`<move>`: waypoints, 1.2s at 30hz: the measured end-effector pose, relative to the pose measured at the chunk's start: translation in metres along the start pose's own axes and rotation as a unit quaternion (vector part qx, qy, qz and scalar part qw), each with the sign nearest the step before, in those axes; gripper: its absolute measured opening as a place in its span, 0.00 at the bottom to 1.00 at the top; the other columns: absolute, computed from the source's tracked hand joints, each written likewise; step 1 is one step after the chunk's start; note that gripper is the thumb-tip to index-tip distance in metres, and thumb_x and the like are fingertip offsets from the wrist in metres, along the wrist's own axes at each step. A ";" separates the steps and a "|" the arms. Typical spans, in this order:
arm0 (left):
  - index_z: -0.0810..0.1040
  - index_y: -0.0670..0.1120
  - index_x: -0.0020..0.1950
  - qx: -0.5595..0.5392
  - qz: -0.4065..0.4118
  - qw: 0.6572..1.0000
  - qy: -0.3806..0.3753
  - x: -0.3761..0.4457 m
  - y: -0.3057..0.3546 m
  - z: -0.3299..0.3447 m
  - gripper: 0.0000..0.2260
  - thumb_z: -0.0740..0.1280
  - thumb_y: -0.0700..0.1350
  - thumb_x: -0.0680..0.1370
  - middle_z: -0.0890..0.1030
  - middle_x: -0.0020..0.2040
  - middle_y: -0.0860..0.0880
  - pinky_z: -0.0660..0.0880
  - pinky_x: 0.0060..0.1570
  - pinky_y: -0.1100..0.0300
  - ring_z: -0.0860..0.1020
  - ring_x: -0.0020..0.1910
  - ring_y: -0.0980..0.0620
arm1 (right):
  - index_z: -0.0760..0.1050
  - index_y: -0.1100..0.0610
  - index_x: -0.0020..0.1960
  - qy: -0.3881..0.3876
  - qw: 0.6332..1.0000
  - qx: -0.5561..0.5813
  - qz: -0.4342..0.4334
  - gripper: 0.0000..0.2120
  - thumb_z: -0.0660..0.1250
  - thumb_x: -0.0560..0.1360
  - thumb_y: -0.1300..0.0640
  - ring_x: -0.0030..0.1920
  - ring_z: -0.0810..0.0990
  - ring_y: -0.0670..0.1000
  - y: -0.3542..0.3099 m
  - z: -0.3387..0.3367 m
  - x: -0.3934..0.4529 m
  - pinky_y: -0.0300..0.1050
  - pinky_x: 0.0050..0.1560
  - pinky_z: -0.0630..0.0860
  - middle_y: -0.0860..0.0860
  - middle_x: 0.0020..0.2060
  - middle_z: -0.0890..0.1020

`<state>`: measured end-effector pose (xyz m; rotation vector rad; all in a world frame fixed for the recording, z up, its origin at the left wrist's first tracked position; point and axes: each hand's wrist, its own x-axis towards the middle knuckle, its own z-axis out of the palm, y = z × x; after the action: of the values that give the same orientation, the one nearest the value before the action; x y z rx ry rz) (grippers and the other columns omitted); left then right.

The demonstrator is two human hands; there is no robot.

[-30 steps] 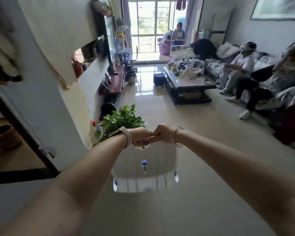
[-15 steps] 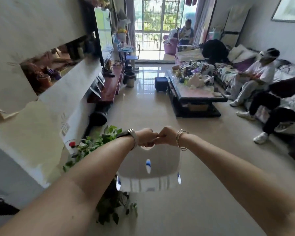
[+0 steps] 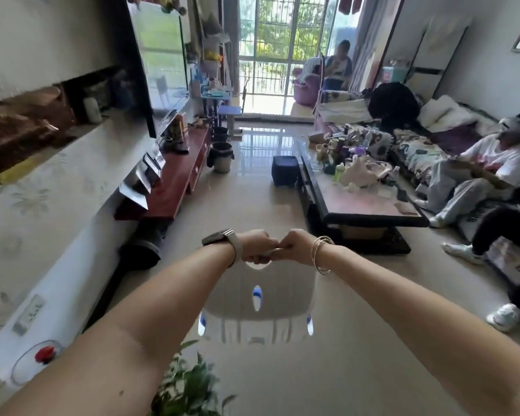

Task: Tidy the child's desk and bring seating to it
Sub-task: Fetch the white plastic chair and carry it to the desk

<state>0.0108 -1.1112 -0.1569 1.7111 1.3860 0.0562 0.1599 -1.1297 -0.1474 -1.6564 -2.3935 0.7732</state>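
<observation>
A small white child's chair (image 3: 270,298) with blue trim hangs in front of me above the floor. Side by side on the top edge of its backrest, my left hand (image 3: 257,246) and my right hand (image 3: 294,246) both grip it, arms stretched forward. The chair's legs are hidden below its seat. Far down the room, by the balcony door on the left, stands the child's blue desk (image 3: 215,96) with clutter on top and a small purple-blue chair (image 3: 230,111) beside it.
A red TV bench (image 3: 177,175) and a bin (image 3: 221,156) line the left wall. A dark coffee table (image 3: 357,202) and a blue stool (image 3: 284,174) stand to the right. People sit on the sofa (image 3: 427,148). A potted plant (image 3: 186,382) is at my feet. Bare floor runs between.
I have walked forward into the living room with the chair held in both hands. The plant has slid from ahead-left to below me; the TV bench and coffee table are closer.
</observation>
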 end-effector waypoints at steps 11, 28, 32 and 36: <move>0.67 0.47 0.30 -0.009 -0.047 0.999 -0.009 0.356 0.044 -0.234 0.18 0.56 0.52 0.78 0.68 0.18 0.52 0.54 0.25 0.64 0.60 0.18 0.55 | 0.69 0.59 0.29 -0.031 0.998 -0.008 -0.049 0.23 0.72 0.70 0.44 0.34 0.60 0.52 0.165 -0.152 0.396 0.43 0.35 0.60 0.50 0.29 0.64; 0.65 0.47 0.29 -0.005 -0.072 0.997 0.016 0.856 0.007 -0.680 0.19 0.57 0.52 0.79 0.67 0.17 0.53 0.54 0.23 0.67 0.61 0.15 0.57 | 0.65 0.56 0.27 -0.053 0.997 -0.008 -0.062 0.23 0.71 0.72 0.46 0.36 0.61 0.52 0.269 -0.342 1.036 0.44 0.33 0.58 0.53 0.33 0.64; 0.66 0.47 0.28 0.011 -0.062 0.998 0.012 0.965 0.018 -0.783 0.19 0.58 0.53 0.78 0.68 0.16 0.53 0.55 0.24 0.65 0.61 0.15 0.56 | 0.64 0.57 0.28 -0.031 0.998 0.022 -0.043 0.23 0.71 0.72 0.48 0.37 0.60 0.53 0.292 -0.396 1.164 0.44 0.35 0.57 0.55 0.34 0.63; 0.66 0.46 0.28 0.026 -0.056 0.998 0.005 1.091 0.024 -0.873 0.20 0.58 0.51 0.79 0.67 0.15 0.53 0.55 0.23 0.65 0.61 0.14 0.57 | 0.72 0.60 0.33 -0.027 0.999 0.032 -0.024 0.19 0.71 0.72 0.47 0.36 0.62 0.53 0.342 -0.440 1.308 0.44 0.36 0.59 0.55 0.33 0.65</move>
<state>-0.0389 0.2854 -0.1454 1.6755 1.4992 -0.0350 0.1062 0.2910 -0.1650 -1.5681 -2.4081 0.8875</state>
